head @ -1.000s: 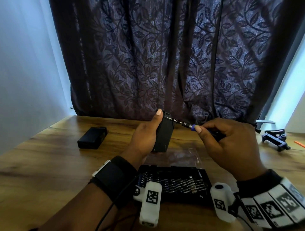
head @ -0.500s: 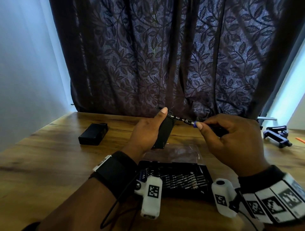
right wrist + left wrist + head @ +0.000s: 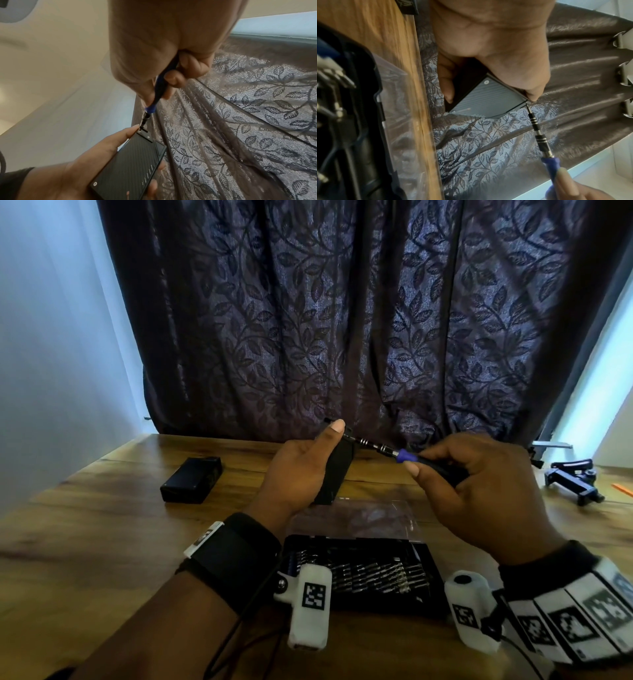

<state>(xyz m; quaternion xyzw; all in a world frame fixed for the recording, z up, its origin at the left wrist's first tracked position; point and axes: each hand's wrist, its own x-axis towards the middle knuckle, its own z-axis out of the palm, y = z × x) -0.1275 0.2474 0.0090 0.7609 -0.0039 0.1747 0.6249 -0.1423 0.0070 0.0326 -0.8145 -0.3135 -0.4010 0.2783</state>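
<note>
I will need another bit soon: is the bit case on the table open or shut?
Open. The clear lid lies folded back on the table behind the bit case, and its rows of bits are uncovered.

A home room: leaf-patterned curtain (image 3: 342,320), wooden table (image 3: 85,525).

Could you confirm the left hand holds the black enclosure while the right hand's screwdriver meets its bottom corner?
The head view shows the screwdriver meeting the top corner of the black enclosure, not the bottom; the rest holds.

Ribbed matt black case (image 3: 130,159), grained wooden table (image 3: 85,529)
</note>
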